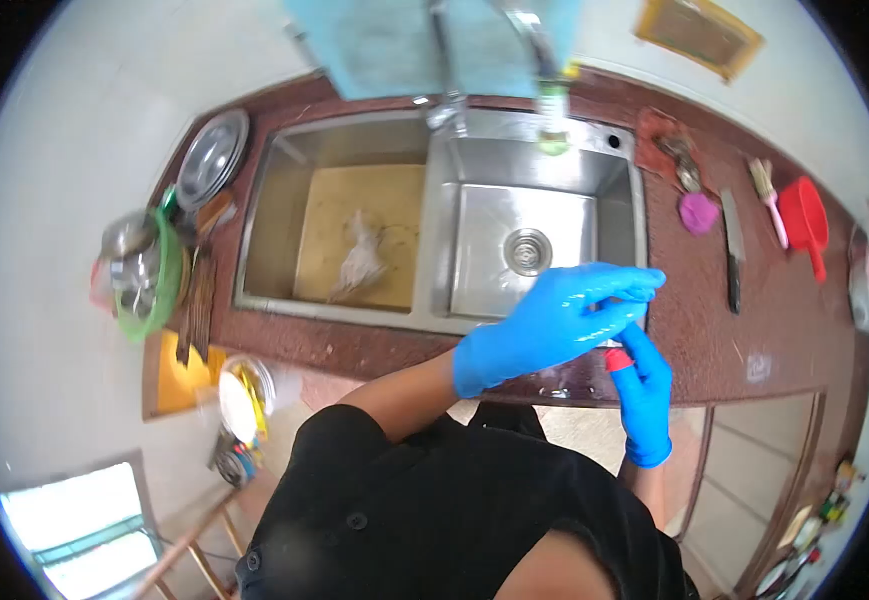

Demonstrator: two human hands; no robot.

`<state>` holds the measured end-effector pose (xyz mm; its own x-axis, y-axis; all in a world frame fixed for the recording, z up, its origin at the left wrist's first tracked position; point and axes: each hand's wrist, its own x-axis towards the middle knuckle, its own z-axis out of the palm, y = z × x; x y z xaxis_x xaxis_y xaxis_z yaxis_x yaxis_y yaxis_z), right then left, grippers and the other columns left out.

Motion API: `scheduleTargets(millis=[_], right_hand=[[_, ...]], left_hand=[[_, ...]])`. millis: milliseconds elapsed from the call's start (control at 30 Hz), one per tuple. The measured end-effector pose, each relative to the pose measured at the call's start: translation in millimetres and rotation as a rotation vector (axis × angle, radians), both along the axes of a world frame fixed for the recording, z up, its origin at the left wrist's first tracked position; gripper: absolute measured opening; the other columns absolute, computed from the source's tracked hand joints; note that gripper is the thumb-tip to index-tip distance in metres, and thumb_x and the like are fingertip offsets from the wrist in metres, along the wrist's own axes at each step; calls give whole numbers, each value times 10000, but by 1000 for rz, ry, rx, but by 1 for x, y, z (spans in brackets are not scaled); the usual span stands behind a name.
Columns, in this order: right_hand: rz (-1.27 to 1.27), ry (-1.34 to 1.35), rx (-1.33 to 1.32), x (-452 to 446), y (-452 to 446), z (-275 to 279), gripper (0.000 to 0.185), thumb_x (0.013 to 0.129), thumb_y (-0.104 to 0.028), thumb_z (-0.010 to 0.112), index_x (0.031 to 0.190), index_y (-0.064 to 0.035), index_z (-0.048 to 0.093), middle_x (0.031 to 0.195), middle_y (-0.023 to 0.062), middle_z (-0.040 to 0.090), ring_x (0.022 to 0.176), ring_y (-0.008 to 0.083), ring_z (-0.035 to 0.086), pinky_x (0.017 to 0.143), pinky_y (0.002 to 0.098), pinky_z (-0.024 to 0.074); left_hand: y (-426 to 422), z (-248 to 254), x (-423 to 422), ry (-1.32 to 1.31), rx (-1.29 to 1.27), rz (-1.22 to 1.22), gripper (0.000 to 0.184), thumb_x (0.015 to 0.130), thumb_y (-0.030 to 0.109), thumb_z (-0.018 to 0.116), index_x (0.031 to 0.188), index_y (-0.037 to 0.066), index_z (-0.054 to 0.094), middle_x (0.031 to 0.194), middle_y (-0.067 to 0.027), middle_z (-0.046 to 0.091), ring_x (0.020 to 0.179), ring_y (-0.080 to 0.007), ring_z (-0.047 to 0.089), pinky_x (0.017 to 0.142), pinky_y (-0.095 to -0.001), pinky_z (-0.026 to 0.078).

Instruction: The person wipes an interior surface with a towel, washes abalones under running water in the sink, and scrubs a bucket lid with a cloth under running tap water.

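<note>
Both of my hands wear wet, shiny blue gloves. My left hand (574, 312) reaches across the front edge of the right sink basin (454, 255), fingers stretched out and close together. Just below it, my right hand (646, 395) is raised at the counter's front edge, its fingertips touching or nearly touching the left hand. A small red cap-like thing (617, 360) shows at the right thumb and fingers; what it belongs to is hidden. In the left basin (339, 135), a whitish, limp lump (360, 258) lies in yellowish water.
On the right counter lie a knife (732, 250), a pink-handled brush (769, 205), a red dipper (804, 220), a purple scrubber (697, 213) and a reddish cloth (659, 135). The tap (442, 115) stands behind the sink. Metal bowls (212, 160) and a green basket (159, 290) are at left.
</note>
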<state>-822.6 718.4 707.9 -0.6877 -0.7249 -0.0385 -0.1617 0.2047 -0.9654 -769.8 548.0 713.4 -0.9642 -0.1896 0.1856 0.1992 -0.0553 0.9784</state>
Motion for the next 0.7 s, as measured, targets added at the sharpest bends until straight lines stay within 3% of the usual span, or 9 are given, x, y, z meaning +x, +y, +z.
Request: scheduleTargets(millis=[67,100,133,167,233,300,367,500,700], right_hand=[[-105,-103,35,16,-23,-22,423,917,-104,593,1327,-26,521,1292,108,584,1129,198,562,960,325,427],[-45,195,150,24,-42,-29,456,931,-133,585,1360,-16,480,1362,101,521,1176,217,534,996,334,409],[-55,189,102,34,-45,-40,466,937,-120,568,1377,-12,456,1371,105,509,1192,220,524,1015,342,398],[-68,184,53,49,-57,-34,477,943,-108,551,1394,-9,431,1380,109,498,1209,223,514,1033,350,388],[1,-328,-178,76,-69,-24,493,968,-181,484,1406,27,395,1356,156,507,1226,234,506,1056,371,378],[-21,-521,-201,107,-82,-35,529,978,-273,461,1400,40,397,1315,156,542,1183,221,535,1035,361,398],[112,-387,-68,142,-98,-35,533,981,-302,456,1391,37,416,1274,152,572,1141,214,558,1018,352,407],[228,-385,64,210,-146,-42,482,980,-278,460,1345,36,483,1250,137,577,1116,206,566,1008,344,406],[611,-327,141,284,-219,-23,385,968,-122,465,1314,41,513,1249,111,574,1115,193,561,1001,329,408]], left_hand=[[-14,-26,22,13,-454,252,352,875,140,651,1207,29,612,1096,-128,667,920,-242,663,793,-340,531],[-22,-47,36,44,-730,419,352,858,156,665,1188,41,624,1057,-137,674,901,-281,668,781,-355,532],[-32,-40,55,90,-751,495,334,831,176,679,1148,76,647,1021,-150,672,869,-329,658,761,-391,536],[-43,-31,75,90,-739,534,334,831,176,679,1148,76,647,1021,-150,672,869,-329,658,761,-391,536],[-54,-24,125,99,-480,440,317,835,171,671,1143,100,657,993,-148,676,856,-319,667,736,-389,538],[-69,-34,169,66,-374,441,328,834,171,667,1153,100,653,966,-148,679,844,-321,670,719,-387,538],[-85,-39,215,21,-538,509,324,852,179,658,1164,94,648,953,-147,682,833,-322,672,713,-380,539],[-102,-46,309,-53,-325,610,282,893,185,625,1145,58,642,1001,-151,675,901,-311,663,760,-379,530],[-119,-70,395,-158,-394,933,282,903,211,603,1136,59,645,1001,-151,677,916,-320,659,780,-395,530]])
